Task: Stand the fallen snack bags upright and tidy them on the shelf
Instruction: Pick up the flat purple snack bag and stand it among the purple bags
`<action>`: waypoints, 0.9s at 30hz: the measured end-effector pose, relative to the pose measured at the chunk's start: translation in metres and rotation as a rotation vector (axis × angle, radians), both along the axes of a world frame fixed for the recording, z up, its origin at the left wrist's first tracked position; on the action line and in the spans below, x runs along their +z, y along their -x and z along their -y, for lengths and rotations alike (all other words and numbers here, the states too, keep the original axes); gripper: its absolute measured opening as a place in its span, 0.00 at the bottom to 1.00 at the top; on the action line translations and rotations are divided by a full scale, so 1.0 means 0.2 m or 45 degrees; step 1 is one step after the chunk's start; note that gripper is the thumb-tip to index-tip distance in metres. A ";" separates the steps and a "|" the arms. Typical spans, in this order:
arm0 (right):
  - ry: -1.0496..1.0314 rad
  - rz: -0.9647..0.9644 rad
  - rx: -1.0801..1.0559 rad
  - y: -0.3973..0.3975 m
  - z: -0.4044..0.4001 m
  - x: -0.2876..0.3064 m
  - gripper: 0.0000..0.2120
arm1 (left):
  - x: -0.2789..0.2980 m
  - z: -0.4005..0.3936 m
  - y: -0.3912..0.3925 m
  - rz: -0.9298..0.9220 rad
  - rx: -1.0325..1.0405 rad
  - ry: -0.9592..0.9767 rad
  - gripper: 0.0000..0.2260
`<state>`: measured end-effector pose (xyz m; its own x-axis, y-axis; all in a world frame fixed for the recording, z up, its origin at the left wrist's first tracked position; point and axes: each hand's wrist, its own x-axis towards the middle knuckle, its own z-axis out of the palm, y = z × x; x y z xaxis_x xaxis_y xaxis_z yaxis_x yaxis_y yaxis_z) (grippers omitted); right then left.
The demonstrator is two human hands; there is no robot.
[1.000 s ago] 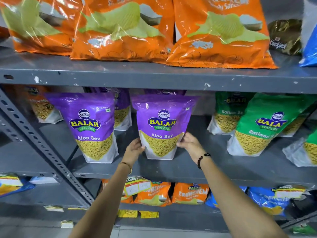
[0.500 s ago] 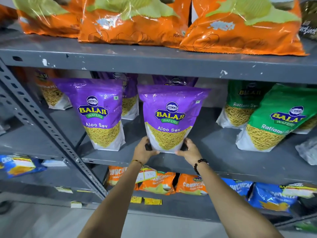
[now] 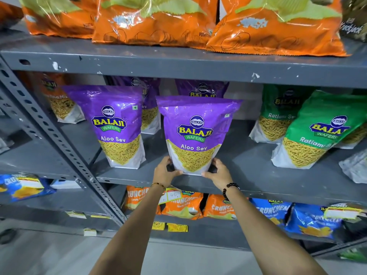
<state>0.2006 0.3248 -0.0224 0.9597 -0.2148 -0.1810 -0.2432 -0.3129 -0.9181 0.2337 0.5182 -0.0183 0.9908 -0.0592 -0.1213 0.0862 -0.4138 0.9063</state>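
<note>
Behind the front purple Aloo Sev bag (image 3: 195,135), another purple bag (image 3: 202,90) shows only its top. Right of it, a pale bag (image 3: 355,169) is cut by the frame edge, its print unreadable.

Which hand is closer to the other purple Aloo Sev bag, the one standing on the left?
The left hand. It grips the held purple bag's bottom corner on the side facing the standing purple Aloo Sev bag. The right hand grips the far corner.

The two front purple plastic pouches (image 3: 195,133) (image 3: 116,126) are reading "BALAJI WAFERS Aloo Sev". The green plastic pouch (image 3: 317,133) is showing "BALAJI WAFERS Ratlami". The orange packets below (image 3: 182,205) are reading "CRUNCHEX"; a yellow price tag (image 3: 173,194) is showing "40".
</note>
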 end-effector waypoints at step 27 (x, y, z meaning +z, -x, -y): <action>0.072 -0.086 -0.013 0.00 -0.02 0.05 0.27 | -0.03 0.03 -0.01 0.002 -0.005 -0.066 0.26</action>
